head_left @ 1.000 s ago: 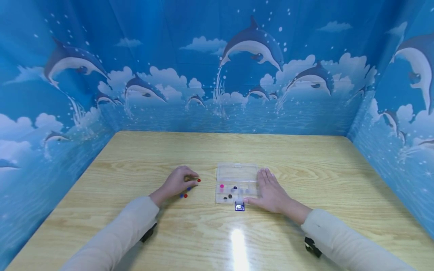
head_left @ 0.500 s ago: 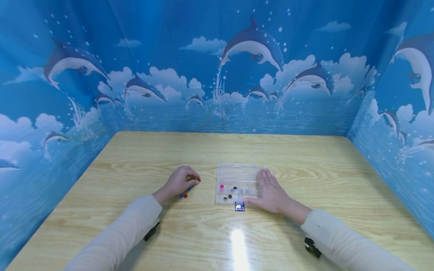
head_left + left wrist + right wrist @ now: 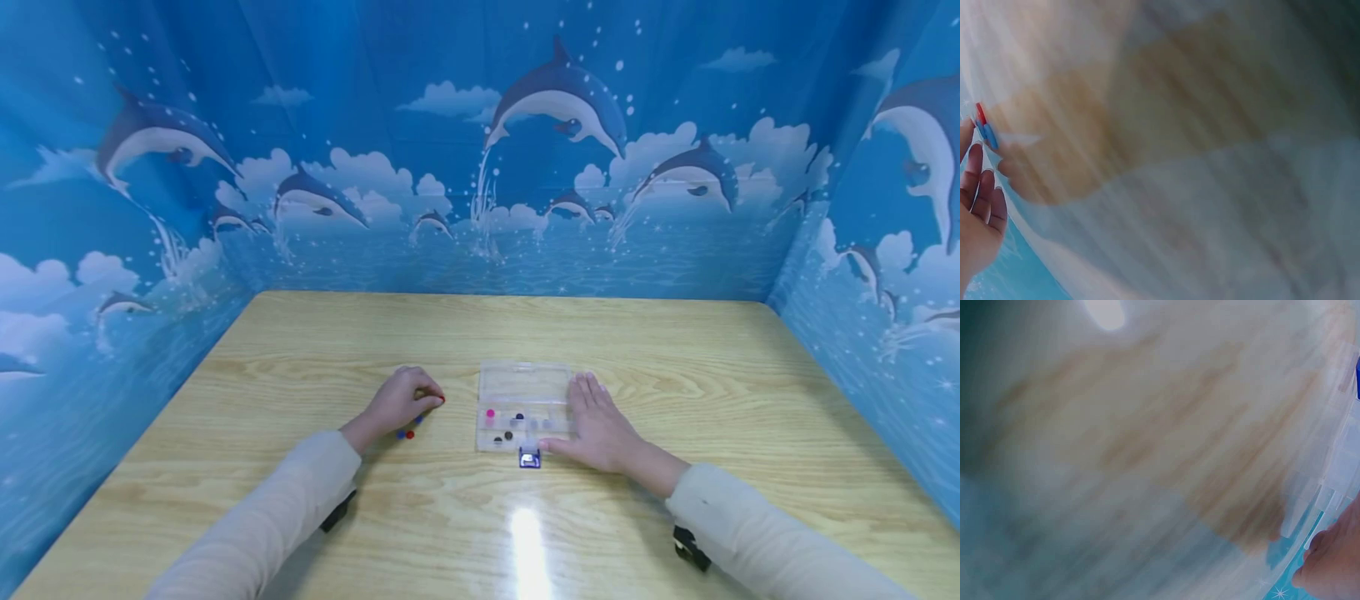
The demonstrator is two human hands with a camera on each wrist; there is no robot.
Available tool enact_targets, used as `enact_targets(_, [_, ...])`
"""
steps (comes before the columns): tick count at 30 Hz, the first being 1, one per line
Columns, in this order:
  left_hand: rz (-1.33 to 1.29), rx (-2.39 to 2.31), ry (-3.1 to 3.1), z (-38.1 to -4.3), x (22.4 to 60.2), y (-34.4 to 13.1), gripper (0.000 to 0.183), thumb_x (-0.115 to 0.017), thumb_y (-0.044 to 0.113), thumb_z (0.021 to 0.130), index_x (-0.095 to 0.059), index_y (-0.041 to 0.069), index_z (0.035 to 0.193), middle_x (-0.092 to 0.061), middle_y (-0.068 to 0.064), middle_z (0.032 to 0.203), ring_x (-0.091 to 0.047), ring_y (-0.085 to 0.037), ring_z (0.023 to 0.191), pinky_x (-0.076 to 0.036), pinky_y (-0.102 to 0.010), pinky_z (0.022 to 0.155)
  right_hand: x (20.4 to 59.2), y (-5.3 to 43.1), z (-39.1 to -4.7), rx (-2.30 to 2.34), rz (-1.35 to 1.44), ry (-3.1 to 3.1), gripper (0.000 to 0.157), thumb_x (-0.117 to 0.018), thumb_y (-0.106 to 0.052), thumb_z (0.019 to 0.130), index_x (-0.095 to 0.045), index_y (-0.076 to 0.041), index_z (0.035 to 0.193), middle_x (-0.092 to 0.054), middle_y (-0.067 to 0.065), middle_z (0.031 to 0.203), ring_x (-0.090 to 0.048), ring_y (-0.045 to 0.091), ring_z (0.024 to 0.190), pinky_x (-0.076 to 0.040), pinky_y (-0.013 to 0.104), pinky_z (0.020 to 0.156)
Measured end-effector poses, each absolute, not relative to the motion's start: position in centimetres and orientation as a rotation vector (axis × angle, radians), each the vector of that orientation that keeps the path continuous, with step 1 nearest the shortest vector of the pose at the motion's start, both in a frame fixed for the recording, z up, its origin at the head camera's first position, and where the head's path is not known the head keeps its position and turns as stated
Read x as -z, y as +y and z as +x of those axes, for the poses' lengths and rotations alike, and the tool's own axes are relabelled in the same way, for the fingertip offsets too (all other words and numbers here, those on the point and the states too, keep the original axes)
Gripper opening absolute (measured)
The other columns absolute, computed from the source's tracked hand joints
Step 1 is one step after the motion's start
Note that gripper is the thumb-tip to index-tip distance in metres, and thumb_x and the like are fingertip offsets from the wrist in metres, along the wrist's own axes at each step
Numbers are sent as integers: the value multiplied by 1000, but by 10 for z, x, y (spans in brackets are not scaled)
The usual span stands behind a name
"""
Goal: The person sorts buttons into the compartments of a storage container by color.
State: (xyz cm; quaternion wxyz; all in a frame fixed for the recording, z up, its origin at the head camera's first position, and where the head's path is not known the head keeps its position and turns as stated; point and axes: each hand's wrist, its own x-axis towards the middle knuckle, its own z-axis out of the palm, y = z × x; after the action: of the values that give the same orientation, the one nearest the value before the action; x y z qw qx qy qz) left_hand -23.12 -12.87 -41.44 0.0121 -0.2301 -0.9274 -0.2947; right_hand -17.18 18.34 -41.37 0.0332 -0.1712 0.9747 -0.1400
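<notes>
Left hand (image 3: 397,403): fingers pinching a red piece (image 3: 442,400), left of the open clear case (image 3: 525,383); can't tell from here if it's off the table (image 3: 420,508). Right hand (image 3: 602,431): fingers straight, along the case's right side. Pink and dark pieces (image 3: 508,436) inside the case.

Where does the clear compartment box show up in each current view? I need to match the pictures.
Head: the clear compartment box lies open just below centre, with the right hand at its right edge.
Left wrist: not visible.
Right wrist: along the right edge, cut off by the frame.
Shared landmark: the blue curtain, across the back in head, lower left in left wrist, lower right in right wrist.
</notes>
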Motion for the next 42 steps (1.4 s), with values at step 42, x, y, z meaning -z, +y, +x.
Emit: enact_targets(42, [-769, 933, -2806, -229, 409, -122, 10, -64, 11, 86, -71, 6, 80, -69, -6, 81, -60, -20, 82, -50, -35, 74, 412, 183, -171, 432, -528, 2994, 106, -49, -68, 81, -17, 13, 141, -11, 31, 149, -7, 44, 140, -11, 50, 115])
